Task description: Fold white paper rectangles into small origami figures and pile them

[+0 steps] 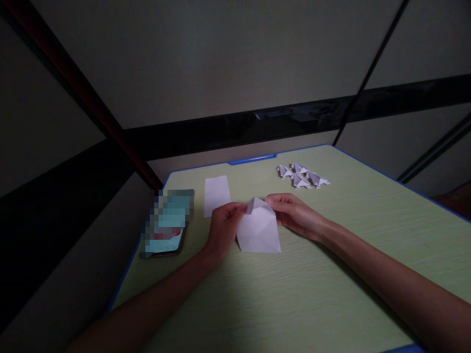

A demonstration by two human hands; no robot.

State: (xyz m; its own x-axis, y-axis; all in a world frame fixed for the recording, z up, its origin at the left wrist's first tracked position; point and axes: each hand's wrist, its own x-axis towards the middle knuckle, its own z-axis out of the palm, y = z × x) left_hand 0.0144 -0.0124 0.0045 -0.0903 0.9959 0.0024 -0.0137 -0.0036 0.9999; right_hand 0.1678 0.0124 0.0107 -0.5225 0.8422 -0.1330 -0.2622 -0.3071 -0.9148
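A creased white paper (259, 233) is held near the middle of the green table (368, 211), its top corners folded inward to a blunt point. My left hand (224, 225) pinches its upper left edge between thumb and fingers. At the upper right edge, my right hand (294, 213) grips the same paper, thumb on top. A flat white sheet (216, 191) lies just behind my left hand. Several small folded paper figures (300, 180) sit grouped beyond my right hand.
A phone (169, 220), partly pixelated, lies at the table's left edge. A blue handle-like strip (253, 160) runs along the far edge. Behind the table stand pale panels with a glossy black band (235, 130).
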